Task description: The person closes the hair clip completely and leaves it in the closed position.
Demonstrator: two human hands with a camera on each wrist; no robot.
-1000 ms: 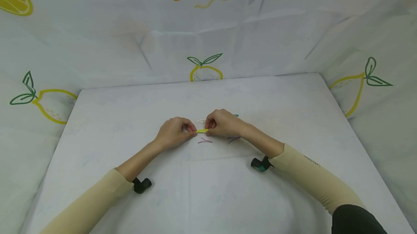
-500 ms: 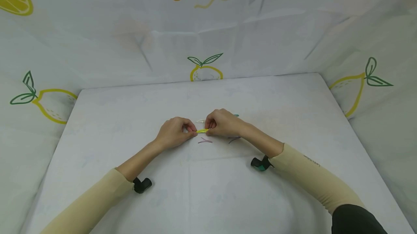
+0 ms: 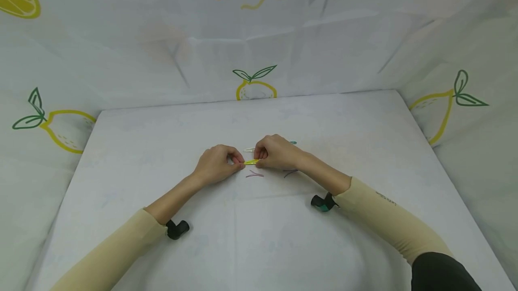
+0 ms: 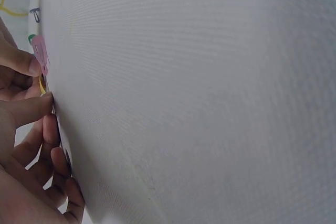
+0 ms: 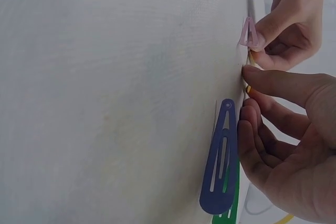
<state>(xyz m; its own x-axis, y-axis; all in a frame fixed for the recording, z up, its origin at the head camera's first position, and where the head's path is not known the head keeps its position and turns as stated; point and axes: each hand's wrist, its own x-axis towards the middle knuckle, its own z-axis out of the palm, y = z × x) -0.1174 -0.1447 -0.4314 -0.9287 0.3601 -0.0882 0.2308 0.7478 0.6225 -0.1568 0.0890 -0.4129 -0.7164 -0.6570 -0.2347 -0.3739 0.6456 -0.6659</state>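
We're in close now, and both hands meet at the middle of the white, woven-textured bench (image 3: 202, 241). Between them we have the slim, bright-yellow, triangular snap clip (image 3: 251, 162), lying lengthwise from left to right, with only its middle stretch showing. The left hand (image 3: 216, 163) takes the left end: its grip is closed to a pinch, thumb and finger on the clip. The right hand (image 3: 279, 153) does the same at the right end, its grip pinched just as narrowly, the other fingers folding in loosely. We can't tell whether the yellow clip touches the bench. Nearer to the person, just beside the yellow clip, we spot the pale pink triangular snap clip (image 3: 255, 174) with its 2 parts splayed in a Y. Over to the right, just below the right wrist, sits the dark blue-violet snap clip (image 5: 218, 166), also spread; from the right wrist view it overlaps the green snap clip (image 5: 227, 217) behind it. Farther back, a silvery-white slim clip (image 3: 248, 150) pokes out behind the right fingers, and a teal tip (image 3: 293, 143) peeks past the knuckles. We've got 2 cream sleeves (image 3: 113, 246) reaching in, and behind it all hangs white cloth (image 3: 141, 57) printed with yellow lemons.
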